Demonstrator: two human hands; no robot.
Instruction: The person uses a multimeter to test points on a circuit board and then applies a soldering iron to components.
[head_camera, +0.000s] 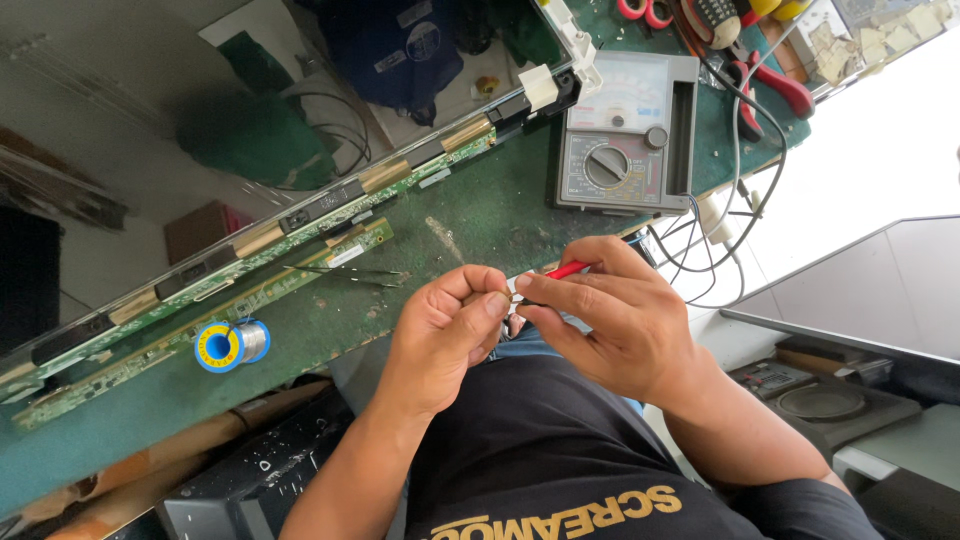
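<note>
We curl our left hand (443, 335) into a loose fist, fingertips pinching something too small to tell. Our right hand (610, 315) pinches the red probe (566, 270), its long axis pointing toward two o'clock. Farther at twelve o'clock sits the multimeter (625, 135).

A green worktop (470, 215) carries an analogue multimeter (625, 135), a solder spool (232, 345), tweezers (345, 272) and long circuit strips (250, 262) along a display panel (150, 120). Red-handled pliers (775, 85) lie near the far corner, with wires (735, 200) trailing beside the meter.
</note>
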